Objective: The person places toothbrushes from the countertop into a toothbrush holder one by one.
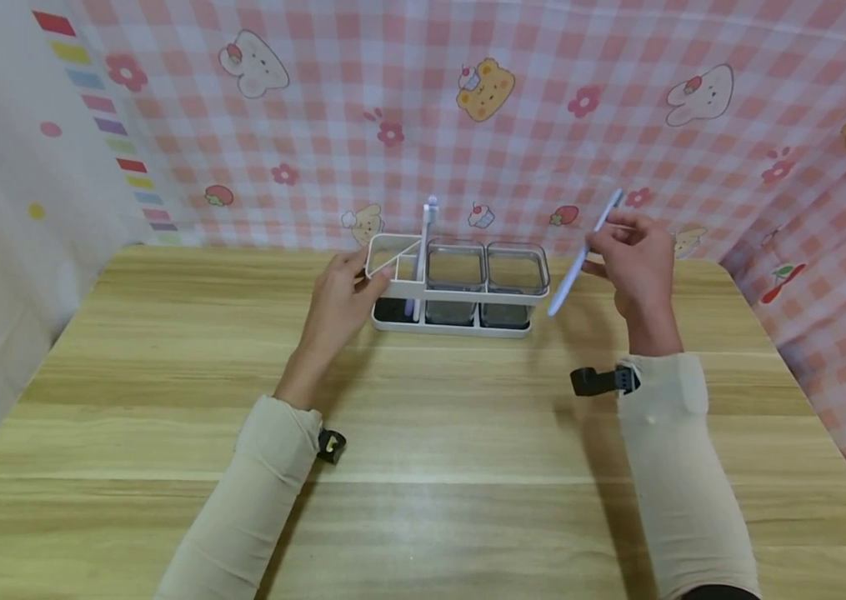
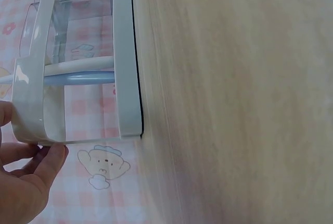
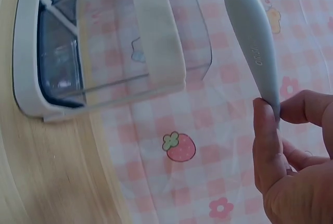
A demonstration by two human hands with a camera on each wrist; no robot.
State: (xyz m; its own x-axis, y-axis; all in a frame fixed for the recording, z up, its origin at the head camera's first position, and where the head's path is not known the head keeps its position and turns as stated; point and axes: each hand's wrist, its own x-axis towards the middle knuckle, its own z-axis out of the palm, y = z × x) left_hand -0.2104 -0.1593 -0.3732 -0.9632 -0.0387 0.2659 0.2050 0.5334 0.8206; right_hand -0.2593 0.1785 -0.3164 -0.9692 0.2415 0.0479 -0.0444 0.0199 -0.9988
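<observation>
A white toothbrush holder (image 1: 468,295) stands at the back of the table. My left hand (image 1: 343,300) grips the upper frame at its left end, thumb in front and fingers behind. A white toothbrush (image 2: 78,65) and a blue toothbrush (image 2: 83,78) stand in a narrow slot beside the divided left compartment. Two clear cups (image 1: 516,290) fill the middle and right places. Right of the holder, my right hand (image 1: 640,262) pinches a pale blue toothbrush (image 1: 574,275) between thumb and fingers. It tilts in the air, with its wide handle end (image 3: 252,36) lower and toward the holder.
The wooden table (image 1: 423,483) stretches toward me from the holder. Right behind the holder hangs a pink checked cloth (image 1: 302,117), and a white dotted curtain (image 1: 2,208) borders the left side. Black straps (image 1: 603,381) sit on both wrists.
</observation>
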